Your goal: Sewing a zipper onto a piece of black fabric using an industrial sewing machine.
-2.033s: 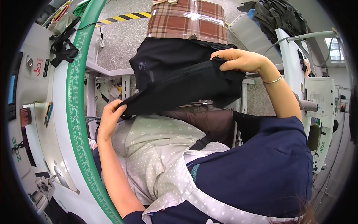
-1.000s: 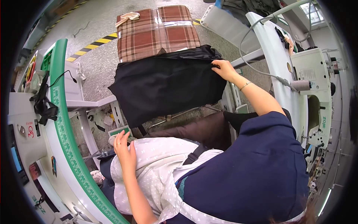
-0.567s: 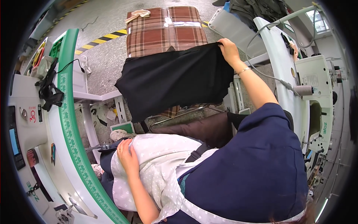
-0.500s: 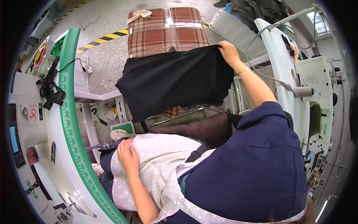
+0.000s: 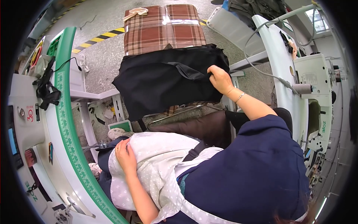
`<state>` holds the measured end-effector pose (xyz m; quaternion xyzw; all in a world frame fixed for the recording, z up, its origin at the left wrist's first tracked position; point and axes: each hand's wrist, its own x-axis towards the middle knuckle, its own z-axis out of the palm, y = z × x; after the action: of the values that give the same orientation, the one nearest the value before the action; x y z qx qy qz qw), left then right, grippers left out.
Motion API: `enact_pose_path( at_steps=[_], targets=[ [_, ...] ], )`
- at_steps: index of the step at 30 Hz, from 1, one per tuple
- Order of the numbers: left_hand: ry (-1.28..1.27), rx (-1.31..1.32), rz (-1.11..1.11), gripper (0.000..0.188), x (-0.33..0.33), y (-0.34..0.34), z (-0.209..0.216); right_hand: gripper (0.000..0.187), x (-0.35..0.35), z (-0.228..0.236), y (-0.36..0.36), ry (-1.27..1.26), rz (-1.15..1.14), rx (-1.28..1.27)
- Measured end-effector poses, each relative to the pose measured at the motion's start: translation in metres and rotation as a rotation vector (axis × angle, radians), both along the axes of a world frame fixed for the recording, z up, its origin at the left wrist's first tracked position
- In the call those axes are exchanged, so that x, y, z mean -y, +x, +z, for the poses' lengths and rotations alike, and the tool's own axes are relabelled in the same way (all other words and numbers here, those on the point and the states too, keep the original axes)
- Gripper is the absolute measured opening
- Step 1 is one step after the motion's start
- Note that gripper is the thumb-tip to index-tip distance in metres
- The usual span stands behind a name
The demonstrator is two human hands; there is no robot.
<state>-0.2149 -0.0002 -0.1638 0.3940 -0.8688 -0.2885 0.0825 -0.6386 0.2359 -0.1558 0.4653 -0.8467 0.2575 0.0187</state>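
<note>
Standing beyond black cloth (image 5: 160, 86), pale bin (image 5: 234, 34) heaped with dark fabric (image 5: 258, 12)

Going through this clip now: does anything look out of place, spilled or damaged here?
Only something minor: pale scraps and a dark strip lie on the floor by the pale frame at left, like stray litter. The black fabric has an uneven fold near the right hand. No spill or damage is visible.
</note>
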Motion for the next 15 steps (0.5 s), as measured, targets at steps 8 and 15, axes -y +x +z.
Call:
enact_pose_path(
  at_steps=[8, 15],
  targets=[
    [0.056, 0.003, 0.025, 0.022, 0.001, -0.003, 0.002, 0.021, 0.000, 0.007, -0.061, -0.102, -0.280, -0.076],
    [0.079, -0.021, 0.035, 0.022, 0.001, 0.000, 0.001, 0.021, 0.004, 0.019, -0.088, -0.109, -0.410, -0.100]
  ],
)
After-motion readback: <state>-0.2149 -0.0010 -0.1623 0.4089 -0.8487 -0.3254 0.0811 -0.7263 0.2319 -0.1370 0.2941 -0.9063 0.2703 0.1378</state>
